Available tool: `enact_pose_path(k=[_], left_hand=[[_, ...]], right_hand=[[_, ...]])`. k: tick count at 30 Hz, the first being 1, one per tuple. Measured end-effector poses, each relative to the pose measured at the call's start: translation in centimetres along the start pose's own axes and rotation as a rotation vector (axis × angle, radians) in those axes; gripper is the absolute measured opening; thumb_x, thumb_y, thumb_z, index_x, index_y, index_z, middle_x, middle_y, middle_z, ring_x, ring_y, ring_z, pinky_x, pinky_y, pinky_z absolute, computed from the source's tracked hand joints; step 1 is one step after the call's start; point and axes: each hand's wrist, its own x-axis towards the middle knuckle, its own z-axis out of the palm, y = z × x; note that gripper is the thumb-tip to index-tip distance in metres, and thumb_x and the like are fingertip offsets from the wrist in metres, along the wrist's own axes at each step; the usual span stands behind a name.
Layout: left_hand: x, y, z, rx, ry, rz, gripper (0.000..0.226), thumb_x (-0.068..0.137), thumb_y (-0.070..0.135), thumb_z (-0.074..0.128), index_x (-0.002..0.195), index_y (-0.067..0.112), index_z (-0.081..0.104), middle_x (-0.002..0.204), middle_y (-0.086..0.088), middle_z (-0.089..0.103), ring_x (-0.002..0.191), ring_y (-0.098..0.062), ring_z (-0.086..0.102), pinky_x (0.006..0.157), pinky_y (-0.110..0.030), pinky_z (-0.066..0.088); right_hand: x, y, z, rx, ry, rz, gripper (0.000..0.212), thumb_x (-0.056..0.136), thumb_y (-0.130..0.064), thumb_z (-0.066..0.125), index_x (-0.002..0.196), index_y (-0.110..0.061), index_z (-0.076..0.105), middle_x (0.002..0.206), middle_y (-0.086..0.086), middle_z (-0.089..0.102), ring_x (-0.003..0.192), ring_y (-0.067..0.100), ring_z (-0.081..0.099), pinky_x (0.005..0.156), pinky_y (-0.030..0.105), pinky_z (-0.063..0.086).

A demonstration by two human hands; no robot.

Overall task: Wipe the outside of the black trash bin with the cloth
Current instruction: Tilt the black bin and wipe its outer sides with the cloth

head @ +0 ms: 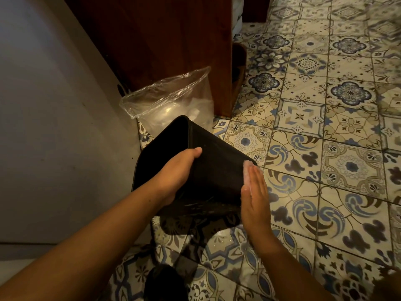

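The black trash bin (217, 168) is tilted above the floor, its open mouth turned to the left toward the wall. My left hand (178, 172) grips its rim, thumb on the outer side and fingers inside. My right hand (256, 196) lies flat against the bin's right outer end, pressing a pale pink cloth (247, 172) onto it. Only a strip of the cloth shows beyond my fingers.
A clear plastic bag (173, 101) with pale contents stands behind the bin, against a dark wooden cabinet (162, 35). A grey wall (54, 127) runs along the left. Patterned blue and beige floor tiles (325, 127) spread to the right.
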Motion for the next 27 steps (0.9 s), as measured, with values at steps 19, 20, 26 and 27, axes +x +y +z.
enact_pose_path(k=[19, 20, 26, 27], left_hand=[[1.7, 1.2, 2.2, 0.274, 0.173, 0.403, 0.044, 0.103, 0.041, 0.04, 0.064, 0.021, 0.04, 0.06, -0.002, 0.035, 0.05, -0.014, 0.034, 0.055, -0.032, 0.028], [1.6, 1.1, 2.4, 0.27, 0.158, 0.404, 0.045, 0.102, 0.044, 0.041, 0.064, 0.021, 0.041, 0.061, 0.0, 0.037, 0.052, -0.013, 0.035, 0.055, -0.032, 0.03], [0.5, -1.0, 0.9, 0.566, -0.069, 0.69, 0.025, 0.099, 0.033, 0.054, 0.091, 0.011, 0.065, 0.082, -0.003, 0.066, 0.071, -0.015, 0.062, 0.066, -0.035, 0.053], [0.7, -1.9, 0.8, 0.694, -0.001, 0.786, 0.024, 0.1, 0.031, 0.052, 0.092, 0.011, 0.063, 0.082, -0.002, 0.067, 0.07, -0.015, 0.063, 0.066, -0.038, 0.054]], right_hand=[[-3.3, -11.6, -0.9, 0.367, 0.124, -0.031, 0.054, 0.106, -0.035, 0.025, 0.158, -0.023, 0.03, 0.168, -0.008, 0.023, 0.156, 0.007, 0.015, 0.126, 0.03, 0.021], [-3.2, -12.1, -0.2, 0.349, 0.103, -0.079, 0.055, 0.106, -0.034, 0.026, 0.158, -0.017, 0.029, 0.169, -0.005, 0.022, 0.157, 0.01, 0.012, 0.126, 0.031, 0.019], [-0.4, -11.5, 0.9, 0.362, 0.177, -0.146, 0.056, 0.106, -0.025, 0.031, 0.157, -0.002, 0.027, 0.168, 0.007, 0.024, 0.158, 0.021, 0.012, 0.126, 0.047, 0.019], [0.0, -11.6, 0.9, 0.348, 0.174, -0.163, 0.056, 0.106, -0.025, 0.032, 0.157, -0.003, 0.028, 0.167, 0.006, 0.024, 0.158, 0.021, 0.013, 0.125, 0.047, 0.02]])
